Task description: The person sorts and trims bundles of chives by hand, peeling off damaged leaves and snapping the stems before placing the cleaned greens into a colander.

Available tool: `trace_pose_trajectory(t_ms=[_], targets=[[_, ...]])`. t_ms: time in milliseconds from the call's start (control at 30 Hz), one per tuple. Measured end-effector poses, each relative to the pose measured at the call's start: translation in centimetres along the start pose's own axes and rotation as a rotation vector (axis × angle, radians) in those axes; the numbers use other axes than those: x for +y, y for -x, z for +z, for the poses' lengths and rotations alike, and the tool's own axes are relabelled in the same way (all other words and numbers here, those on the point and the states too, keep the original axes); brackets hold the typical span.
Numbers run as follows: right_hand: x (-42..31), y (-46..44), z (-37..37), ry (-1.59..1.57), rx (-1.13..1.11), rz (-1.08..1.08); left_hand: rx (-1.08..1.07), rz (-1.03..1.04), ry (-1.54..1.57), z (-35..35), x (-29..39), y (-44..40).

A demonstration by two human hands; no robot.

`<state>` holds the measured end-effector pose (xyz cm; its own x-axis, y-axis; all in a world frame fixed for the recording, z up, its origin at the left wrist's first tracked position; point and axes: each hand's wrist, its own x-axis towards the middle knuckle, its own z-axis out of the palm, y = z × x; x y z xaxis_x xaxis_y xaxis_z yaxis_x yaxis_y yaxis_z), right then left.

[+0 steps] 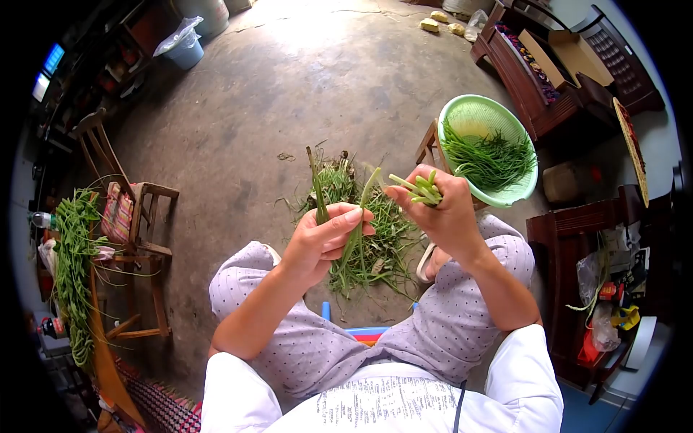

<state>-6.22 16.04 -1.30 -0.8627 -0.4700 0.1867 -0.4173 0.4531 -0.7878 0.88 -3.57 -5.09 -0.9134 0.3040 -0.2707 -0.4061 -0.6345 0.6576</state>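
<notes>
My left hand is closed on long, flat green leaves, pinched between thumb and fingers. A pale green stalk rises between my hands, its leafy end hanging below my left fingers. In my right hand, a small bunch of cut-looking pale green stems is gripped, ends pointing left and up. The tips of the right thumb and forefinger are near the pale stalk; whether they touch it I cannot tell. Beneath both hands, a loose heap of green and dried leaves lies on the floor.
A light green colander with long thin green leaves sits on a wooden stool to the right. At left stand a wooden chair and a bench heaped with leafy greens. A blue bucket stands far left, dark wooden furniture right.
</notes>
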Motion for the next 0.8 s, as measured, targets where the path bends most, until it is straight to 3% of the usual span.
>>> trace_pose_trajectory(t_ms=[100,167,300,400,467,567,667,800], targets=[[-0.3,0.0,0.0,-0.200,0.077,0.077,-0.007,0.005,-0.043,0.0,-0.2,-0.1],[-0.5,-0.1,-0.5,-0.456,-0.104,0.171,0.002,0.020,-0.082,0.1,-0.6,-0.3],[-0.1,0.5,2.2,-0.757,-0.157,0.071,-0.038,0.007,-0.180,0.2,-1.1,-0.5],[0.0,0.5,2.5,-0.507,0.008,-0.086,-0.016,0.035,-0.219,0.8,-1.3,-0.5],[0.5,0.1,1.9,-0.503,0.049,-0.110,-0.019,0.063,-0.291,1.2,-1.0,-0.5],[0.2,0.0,0.6,-0.687,0.001,0.153,-0.055,0.132,-0.432,1.3,-1.1,-0.4],[0.1,-0.5,1.7,-0.533,0.106,0.010,-0.083,0.114,-0.454,1.2,-1.3,-0.4],[-0.2,-0.4,1.4,-0.659,-0.051,0.142,-0.119,0.018,-0.453,1.0,-1.4,-0.5]])
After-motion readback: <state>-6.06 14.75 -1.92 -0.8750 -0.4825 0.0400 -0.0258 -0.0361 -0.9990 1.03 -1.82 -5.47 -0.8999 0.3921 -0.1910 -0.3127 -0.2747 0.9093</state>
